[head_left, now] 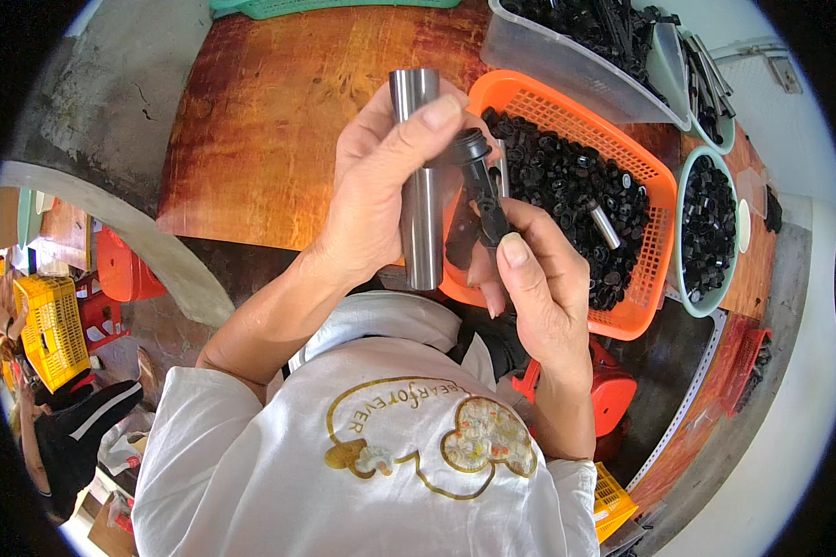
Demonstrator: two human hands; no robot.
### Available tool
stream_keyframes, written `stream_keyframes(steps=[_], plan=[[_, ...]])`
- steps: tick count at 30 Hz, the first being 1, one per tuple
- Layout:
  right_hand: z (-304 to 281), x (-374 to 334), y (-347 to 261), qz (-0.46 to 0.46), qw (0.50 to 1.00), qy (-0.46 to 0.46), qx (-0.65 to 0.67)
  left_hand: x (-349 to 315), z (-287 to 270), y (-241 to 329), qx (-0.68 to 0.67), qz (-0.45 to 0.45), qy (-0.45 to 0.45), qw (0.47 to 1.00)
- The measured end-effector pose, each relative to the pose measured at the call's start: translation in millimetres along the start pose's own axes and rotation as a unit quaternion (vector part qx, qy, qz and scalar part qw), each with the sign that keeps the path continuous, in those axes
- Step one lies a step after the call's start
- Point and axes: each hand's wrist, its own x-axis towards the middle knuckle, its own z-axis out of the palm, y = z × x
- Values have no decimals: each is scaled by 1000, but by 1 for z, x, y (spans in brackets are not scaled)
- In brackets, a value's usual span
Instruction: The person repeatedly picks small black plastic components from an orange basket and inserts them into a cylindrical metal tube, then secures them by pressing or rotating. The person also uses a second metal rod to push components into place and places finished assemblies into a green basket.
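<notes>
In my left hand [367,181] is a smooth silver metal tube [424,227], standing roughly upright in the picture, its fingers closed around the upper part. My right hand [548,288] pinches a slim black plastic part [481,186] with a round, ridged cap at its top. That cap is close beside the tube, near my left thumb; whether they touch, I cannot tell. Beyond my right hand sits an orange plastic basket [658,269], filled with small black plastic pieces [567,172]. A short metal tube [605,226] lies on those pieces.
Right of the basket stands a pale green bowl [685,223] of black pieces. A clear bin [576,58] with black parts is at the back right. The wooden table [260,111] extends left. Red stools [613,395] and yellow crates [54,330] are lower; another person [84,446] is at far left.
</notes>
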Motion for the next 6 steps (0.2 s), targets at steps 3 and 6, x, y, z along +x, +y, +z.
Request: stream_keyframes(steps=[3, 6], plan=[[-1, -2, 1, 12, 1000, -13, 22, -2, 3, -1, -14, 8, -8, 1000], [-3, -2, 3, 33, 999, -21, -3, -3, 4, -4, -4, 3, -4, 1000]])
